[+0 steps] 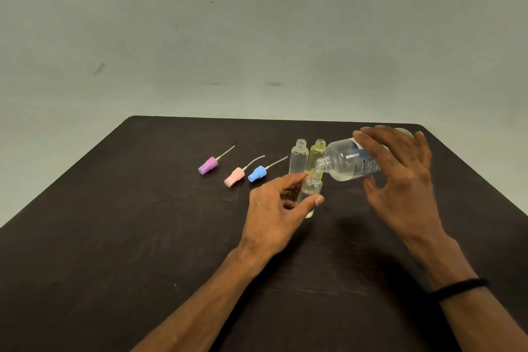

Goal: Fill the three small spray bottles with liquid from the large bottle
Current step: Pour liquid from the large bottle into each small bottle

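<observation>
So the right hand is wrapped over the big clear plastic bottle with the printed label, fingers spread across the top and thumb under it, so it's holding that and nothing else. The bottle is tipped almost flat, its long axis running from about 2 o'clock down to 8 o'clock, open neck at the low end. That neck sits right on top of the mouth of the small clear spray bottle, touching or just about, can't tell which. That's the relation everything hangs on: mouth over mouth.

The left hand pinches that small bottle, thumb on the near side and fingers round the far side, keeping it upright on the dark wooden worktop. Looks like some liquid is in it, level hard to read.

Just behind, at 12 o'clock, stand 2 more open bottles: a clear one and a yellowish one, side by side.

Out at 10 o'clock lie 3 spray caps with dip tubes: blue, pink, purple.
</observation>
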### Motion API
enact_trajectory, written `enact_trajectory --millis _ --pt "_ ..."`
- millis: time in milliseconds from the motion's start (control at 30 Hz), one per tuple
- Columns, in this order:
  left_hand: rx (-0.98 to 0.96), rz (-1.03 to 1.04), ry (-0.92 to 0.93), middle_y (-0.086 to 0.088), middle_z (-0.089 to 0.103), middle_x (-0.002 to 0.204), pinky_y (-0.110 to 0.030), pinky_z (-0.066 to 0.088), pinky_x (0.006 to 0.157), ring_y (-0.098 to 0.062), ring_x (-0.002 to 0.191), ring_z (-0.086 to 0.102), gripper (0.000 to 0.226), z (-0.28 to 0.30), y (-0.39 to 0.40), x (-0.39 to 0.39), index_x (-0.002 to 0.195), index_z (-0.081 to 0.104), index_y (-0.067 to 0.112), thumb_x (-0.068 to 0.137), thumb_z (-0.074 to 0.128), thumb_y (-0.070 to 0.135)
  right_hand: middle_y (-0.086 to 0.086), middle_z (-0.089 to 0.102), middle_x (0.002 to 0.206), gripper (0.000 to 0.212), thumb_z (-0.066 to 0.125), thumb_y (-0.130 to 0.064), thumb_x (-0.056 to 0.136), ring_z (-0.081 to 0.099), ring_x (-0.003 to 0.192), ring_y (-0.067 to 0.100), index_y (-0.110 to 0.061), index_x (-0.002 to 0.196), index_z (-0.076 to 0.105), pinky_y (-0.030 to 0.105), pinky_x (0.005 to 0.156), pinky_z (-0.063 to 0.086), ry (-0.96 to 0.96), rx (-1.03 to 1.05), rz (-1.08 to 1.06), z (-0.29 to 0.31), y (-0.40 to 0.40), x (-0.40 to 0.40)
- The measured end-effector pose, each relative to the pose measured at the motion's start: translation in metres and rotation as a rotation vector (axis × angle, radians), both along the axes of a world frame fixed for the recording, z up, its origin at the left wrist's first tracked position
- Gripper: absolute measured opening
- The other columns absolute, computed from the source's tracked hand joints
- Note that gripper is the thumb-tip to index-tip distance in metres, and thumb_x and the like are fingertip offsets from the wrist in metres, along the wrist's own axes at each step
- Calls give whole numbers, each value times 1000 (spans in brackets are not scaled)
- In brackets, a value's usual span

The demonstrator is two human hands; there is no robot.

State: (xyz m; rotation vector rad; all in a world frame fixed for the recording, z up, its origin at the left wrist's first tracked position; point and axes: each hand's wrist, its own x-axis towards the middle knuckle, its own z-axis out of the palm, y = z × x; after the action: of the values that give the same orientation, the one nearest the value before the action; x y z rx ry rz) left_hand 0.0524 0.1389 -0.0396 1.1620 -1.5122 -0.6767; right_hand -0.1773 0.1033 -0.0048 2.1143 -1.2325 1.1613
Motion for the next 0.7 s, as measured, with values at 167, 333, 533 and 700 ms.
enact_trajectory --millis 167,333,533,700 --pt "4 3 3 10 77 116 -28 64 85 -5 104 73 55 -2 -1 0 133 72 24 84 87 42 8 63 146 87 84 14 67 53 141 31 -13 146 63 71 123 24 -7 -5 -3 0 0 0" --pt "3 1 -2 10 77 117 -27 63 86 -4 105 72 56 -1 -2 1 134 72 24 84 86 42 8 62 146 88 86 13 67 53 141 31 -14 147 62 71 123 24 -5 -1 -3 0 0 0" --pt "1 0 8 10 77 115 -27 63 85 -5 104 72 53 -2 -1 1 133 73 23 84 87 40 9 62 147 88 87 13 67 52 141 31 -14 147 62 70 123 23 2 -3 -4 0 -1 -1" --pt "-5 1 -14 10 77 118 -26 63 86 -3 106 72 56 -1 -2 1 135 71 24 84 86 41 10 62 146 89 87 14 66 52 141 31 -13 147 61 71 122 24 4 -7 -2 0 0 -1"
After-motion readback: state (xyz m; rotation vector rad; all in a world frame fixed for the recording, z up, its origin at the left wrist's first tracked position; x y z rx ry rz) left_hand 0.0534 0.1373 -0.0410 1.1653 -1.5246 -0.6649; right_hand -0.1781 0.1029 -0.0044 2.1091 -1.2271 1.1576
